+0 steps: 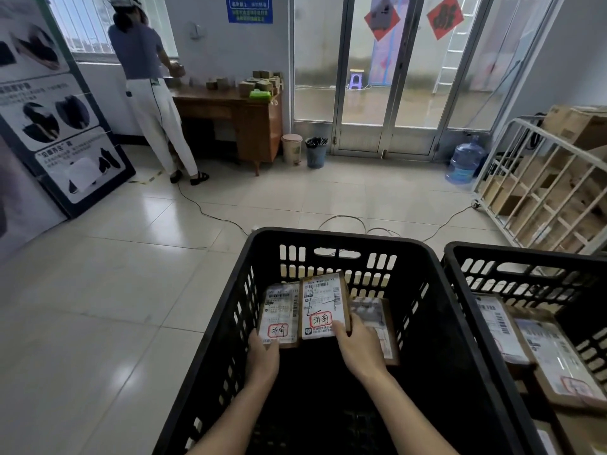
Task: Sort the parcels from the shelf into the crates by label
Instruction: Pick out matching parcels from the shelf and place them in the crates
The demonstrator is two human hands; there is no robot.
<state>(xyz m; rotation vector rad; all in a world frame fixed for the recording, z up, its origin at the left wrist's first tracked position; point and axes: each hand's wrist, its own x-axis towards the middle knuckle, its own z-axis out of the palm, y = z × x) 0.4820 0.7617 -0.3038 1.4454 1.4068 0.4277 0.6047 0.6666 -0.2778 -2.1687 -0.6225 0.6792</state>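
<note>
Inside the crate (pixel 345 238) we have open room over its bare near half. Three parcels (pixel 323 303) fill the far end and block that way. Its walls close us in on both sides, and a second crate (pixel 525 254) sits just beside it on the right. Open floor (pixel 115 290) lies to the left.

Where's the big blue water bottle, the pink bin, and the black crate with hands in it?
blue water bottle (pixel 465 160): head view, middle of its body.
pink bin (pixel 291 152): head view, its front side.
black crate (pixel 328 234): head view, its far rim.
</note>
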